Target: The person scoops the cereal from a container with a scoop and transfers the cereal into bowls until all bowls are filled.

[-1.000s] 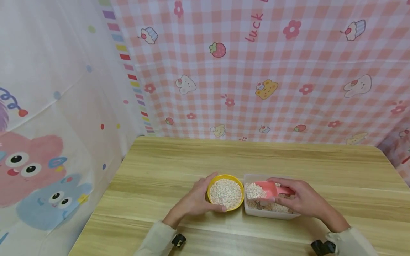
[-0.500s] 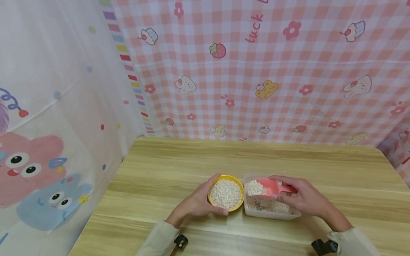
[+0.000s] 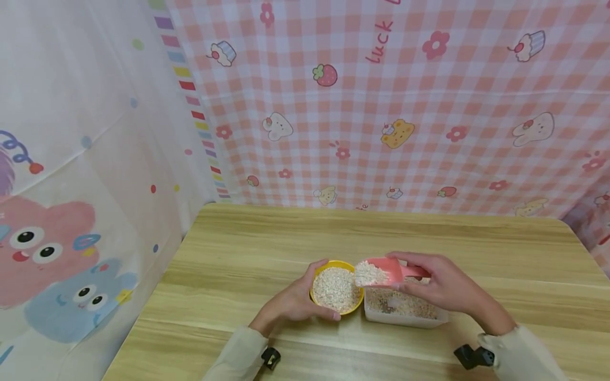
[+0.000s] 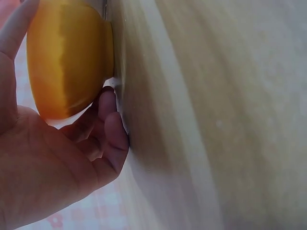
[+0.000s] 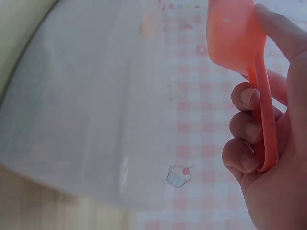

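A yellow bowl [image 3: 340,263] full of pale flakes that look like oats [image 3: 335,291] stands on the table. My left hand [image 3: 297,299] holds the bowl from the left, thumb and fingers round its side. In the left wrist view the bowl's outer wall [image 4: 72,57] shows between the thumb and fingers. My right hand [image 3: 440,280] grips a pink scoop [image 3: 393,269] by its handle. The scoop carries a heap of flakes [image 3: 370,274], and its mouth overlaps the bowl's right rim. In the right wrist view, fingers [image 5: 247,127] curl round the scoop's handle [image 5: 268,124].
A translucent white rectangular container [image 3: 400,318], with more flakes in it, stands close beside the bowl on the right. Both stand on a wood-grain table [image 3: 257,238]. A pink checked cloth [image 3: 295,95] hangs behind it, and a white printed cloth [image 3: 119,159] at the left.
My right hand has lifted the loaded scoop and moved it left from over the container to the bowl's right edge. My left hand has stayed almost still on the bowl.
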Available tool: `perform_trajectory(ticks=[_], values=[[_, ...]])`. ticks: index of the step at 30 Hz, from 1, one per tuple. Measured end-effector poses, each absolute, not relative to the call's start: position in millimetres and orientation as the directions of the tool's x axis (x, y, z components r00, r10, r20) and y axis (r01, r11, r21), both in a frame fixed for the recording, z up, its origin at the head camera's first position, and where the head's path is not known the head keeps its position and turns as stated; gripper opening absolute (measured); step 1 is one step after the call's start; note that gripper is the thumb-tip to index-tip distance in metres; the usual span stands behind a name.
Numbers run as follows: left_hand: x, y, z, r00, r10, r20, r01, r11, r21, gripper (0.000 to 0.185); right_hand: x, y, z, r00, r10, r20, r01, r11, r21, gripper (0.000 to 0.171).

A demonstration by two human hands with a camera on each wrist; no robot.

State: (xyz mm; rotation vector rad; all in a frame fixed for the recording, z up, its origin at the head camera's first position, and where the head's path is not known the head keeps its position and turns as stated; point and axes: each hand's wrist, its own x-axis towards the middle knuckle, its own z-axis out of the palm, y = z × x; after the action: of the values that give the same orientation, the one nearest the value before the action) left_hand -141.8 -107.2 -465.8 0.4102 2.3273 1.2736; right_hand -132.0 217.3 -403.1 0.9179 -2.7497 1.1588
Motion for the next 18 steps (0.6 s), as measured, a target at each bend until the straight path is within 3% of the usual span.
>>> perform_trajectory(ticks=[8,18], values=[[-143.9,-106.3,-467.7,-0.85,0.468,-0.242,0.046,0.524,0.85,0.116,-138.2,198.8,-402.1,-0.778,-0.549,0.306,-0.624,0.615,-0.483,0.054],[-143.7,-107.3,-468.0,-0.846,0.474,-0.244,0.042,0.516,0.856,0.115,-139.4,184.0,-394.6,-0.756,-0.59,0.283,-0.653,0.659,-0.373,0.056]])
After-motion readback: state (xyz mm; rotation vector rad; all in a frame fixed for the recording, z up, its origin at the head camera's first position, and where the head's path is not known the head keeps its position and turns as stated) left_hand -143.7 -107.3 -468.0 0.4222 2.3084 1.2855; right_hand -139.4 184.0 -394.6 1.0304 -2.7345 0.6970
